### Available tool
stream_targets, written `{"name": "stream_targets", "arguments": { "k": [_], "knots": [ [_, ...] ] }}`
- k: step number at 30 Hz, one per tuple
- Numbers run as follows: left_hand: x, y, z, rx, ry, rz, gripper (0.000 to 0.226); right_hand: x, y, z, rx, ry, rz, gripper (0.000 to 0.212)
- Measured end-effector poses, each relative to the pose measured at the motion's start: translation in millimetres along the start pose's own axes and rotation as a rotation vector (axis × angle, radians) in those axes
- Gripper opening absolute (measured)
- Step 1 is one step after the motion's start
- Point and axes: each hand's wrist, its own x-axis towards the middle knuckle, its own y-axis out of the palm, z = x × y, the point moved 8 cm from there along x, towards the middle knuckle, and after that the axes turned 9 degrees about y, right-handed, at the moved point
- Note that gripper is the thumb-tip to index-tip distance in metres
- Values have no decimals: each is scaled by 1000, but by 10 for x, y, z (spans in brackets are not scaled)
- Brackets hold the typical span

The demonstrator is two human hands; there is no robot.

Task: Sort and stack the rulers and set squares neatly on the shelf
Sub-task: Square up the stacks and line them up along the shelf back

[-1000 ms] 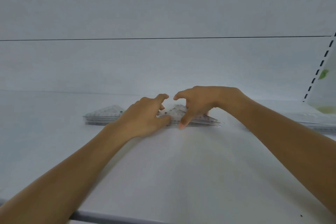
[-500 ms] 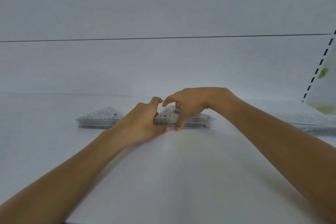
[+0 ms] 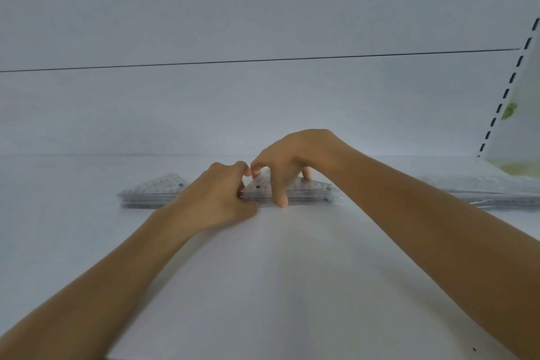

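Two bare hands meet over a middle stack of set squares [image 3: 309,188], clear plastic triangles lying flat on the white shelf [image 3: 292,286], a little short of its far edge. The left hand [image 3: 216,199] has its fingers curled round the stack's left corner, thumb low against the near edge. The right hand [image 3: 287,164] arches over the top, its thumb pressed down on the near edge and its fingers reaching to the far side, so it pinches the stack between them. Just left of the hands lies a second stack of set squares [image 3: 155,191], partly hidden behind the left wrist. Well to the right, a low pile of rulers [image 3: 496,196] runs off the frame. Behind stands a plain pale back panel [image 3: 263,111] crossed by a thin dark seam [image 3: 263,60], and at far right a slotted upright [image 3: 510,85] rises beside a blurred green mark [image 3: 509,110]
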Motion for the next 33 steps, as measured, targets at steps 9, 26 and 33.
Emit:
{"name": "stream_targets", "arguments": {
  "k": [9, 26, 33],
  "knots": [
    [24, 21, 11, 47, 18, 39, 28, -61, -84, -53, 86, 9, -22, 77],
    [-21, -24, 10, -18, -3, -10, 57, -242, -31, -204, 69, 38, -70, 112],
    [-9, -22, 10, -65, 20, -16, 50, -473, 134, -523, 125, 69, -120, 83]
  ]
}}
